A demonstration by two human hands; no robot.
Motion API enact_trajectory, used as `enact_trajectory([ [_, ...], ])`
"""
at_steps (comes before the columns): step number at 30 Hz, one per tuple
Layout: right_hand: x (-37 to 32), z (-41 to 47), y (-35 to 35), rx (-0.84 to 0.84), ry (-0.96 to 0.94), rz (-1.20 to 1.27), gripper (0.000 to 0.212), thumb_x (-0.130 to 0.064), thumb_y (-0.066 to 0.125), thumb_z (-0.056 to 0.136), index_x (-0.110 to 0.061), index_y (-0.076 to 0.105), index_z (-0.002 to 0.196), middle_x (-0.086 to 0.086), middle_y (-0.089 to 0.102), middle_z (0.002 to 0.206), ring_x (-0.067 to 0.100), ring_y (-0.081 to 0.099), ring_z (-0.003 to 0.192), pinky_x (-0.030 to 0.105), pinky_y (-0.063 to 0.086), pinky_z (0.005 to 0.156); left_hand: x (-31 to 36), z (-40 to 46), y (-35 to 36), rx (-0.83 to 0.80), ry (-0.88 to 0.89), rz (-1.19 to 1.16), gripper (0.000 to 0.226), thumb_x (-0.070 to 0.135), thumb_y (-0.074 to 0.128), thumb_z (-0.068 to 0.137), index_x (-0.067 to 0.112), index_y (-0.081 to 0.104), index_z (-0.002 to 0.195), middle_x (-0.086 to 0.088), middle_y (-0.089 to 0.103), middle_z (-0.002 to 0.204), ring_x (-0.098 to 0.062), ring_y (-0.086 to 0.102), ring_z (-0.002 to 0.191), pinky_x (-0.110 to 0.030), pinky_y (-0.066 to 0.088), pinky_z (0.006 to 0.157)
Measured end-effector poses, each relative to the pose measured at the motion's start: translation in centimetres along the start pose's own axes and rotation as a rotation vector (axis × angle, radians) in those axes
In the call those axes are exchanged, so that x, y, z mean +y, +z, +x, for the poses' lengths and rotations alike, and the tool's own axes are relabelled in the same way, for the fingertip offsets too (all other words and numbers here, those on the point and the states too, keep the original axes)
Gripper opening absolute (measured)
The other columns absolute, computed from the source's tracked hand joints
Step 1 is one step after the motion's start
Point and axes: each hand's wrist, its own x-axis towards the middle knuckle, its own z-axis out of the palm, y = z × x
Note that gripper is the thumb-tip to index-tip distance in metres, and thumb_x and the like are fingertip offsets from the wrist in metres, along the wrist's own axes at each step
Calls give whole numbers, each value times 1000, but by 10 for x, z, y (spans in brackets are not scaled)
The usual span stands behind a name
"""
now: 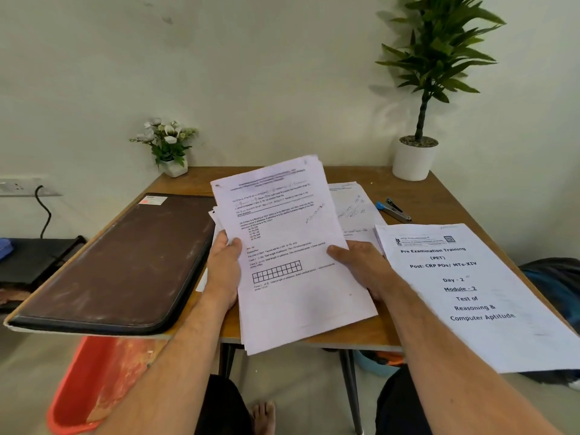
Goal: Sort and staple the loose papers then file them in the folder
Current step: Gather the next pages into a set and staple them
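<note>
I hold a stack of printed papers [292, 246] tilted up above the middle of the wooden table [417, 196]. My left hand [224, 271] grips its left edge with the thumb on the top sheet. My right hand [361, 268] grips the right edge the same way. A closed brown folder [119, 262] lies flat on the table's left side. A titled booklet [470, 293] lies at the right, hanging over the front edge. More loose sheets [354, 208] lie behind the stack. A blue-ended stapler [394, 209] rests on the table at the back right.
A small white flower pot [169, 146] stands at the back left corner, a tall potted plant [417, 155] at the back right. A red tub [94, 381] sits on the floor under the left side. A wall socket with a cable [37, 196] is at the left.
</note>
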Motion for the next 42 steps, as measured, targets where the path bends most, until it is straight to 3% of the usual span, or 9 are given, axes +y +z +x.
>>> enact_trajectory([
  [3, 2, -4, 3, 64, -64, 0, 19, -28, 60, 99, -22, 69, 115, -6, 75, 105, 10, 74, 83, 19, 56, 60, 3, -3, 5, -111, -25, 38, 26, 16, 47, 108, 21, 64, 126, -4, 76, 116, -26, 73, 105, -42, 61, 81],
  [10, -6, -8, 7, 15, -58, 103, 24, -30, 67, 96, -26, 64, 119, -4, 76, 106, 18, 75, 89, 32, 61, 67, 4, -10, 9, -193, 60, 176, 34, 10, 50, 106, 25, 62, 134, 0, 71, 128, -24, 68, 117, -55, 53, 100],
  [13, -33, -11, 7, 151, -155, 45, 26, -46, 63, 95, -24, 69, 109, -4, 78, 96, 15, 76, 81, 32, 62, 66, 28, -20, 25, -156, 184, 114, 29, 5, 52, 104, 19, 64, 126, 0, 73, 122, -24, 70, 113, -47, 59, 92],
  [16, -69, -12, 5, 222, -340, 32, 21, -39, 69, 92, -21, 73, 102, -3, 78, 93, 18, 75, 83, 41, 62, 76, 67, -22, 44, -98, 310, 70, 25, 2, 58, 99, 19, 67, 115, 1, 76, 111, -22, 73, 104, -37, 62, 83],
  [19, -89, -19, 7, 231, -464, 116, 11, -30, 75, 88, -22, 73, 96, -6, 78, 92, 15, 74, 82, 31, 60, 70, 93, -25, 56, -123, 388, 28, 27, -1, 62, 96, 19, 67, 114, 1, 76, 109, -19, 72, 105, -33, 60, 84],
  [26, -76, -37, -1, 197, -425, 279, 24, -14, 74, 87, -7, 73, 110, 6, 77, 102, 25, 74, 93, 34, 60, 74, 85, -33, 39, -276, 278, 57, 39, 17, 76, 88, 14, 66, 126, -6, 74, 120, -27, 71, 111, -53, 54, 100],
  [34, -93, -47, 1, 221, -546, 183, 18, -19, 78, 84, -21, 74, 101, -3, 78, 99, 18, 74, 90, 30, 60, 75, 103, -45, 46, -292, 380, 39, 22, 13, 68, 93, 17, 71, 115, -6, 76, 114, -28, 73, 105, -40, 61, 84],
  [38, -111, -49, -3, 185, -564, 181, 35, -29, 84, 77, -12, 74, 105, 4, 77, 102, 25, 74, 94, 42, 59, 83, 127, -42, 44, -297, 416, -21, 29, 15, 76, 83, 18, 68, 111, -8, 77, 109, -29, 74, 99, -46, 60, 85],
  [42, -124, -47, -4, 223, -547, 189, 24, -21, 82, 82, -10, 76, 103, 8, 78, 98, 30, 75, 91, 53, 58, 87, 145, -43, 53, -270, 441, -21, 17, 9, 75, 87, 14, 72, 103, -10, 78, 100, -30, 74, 90, -50, 60, 84],
])
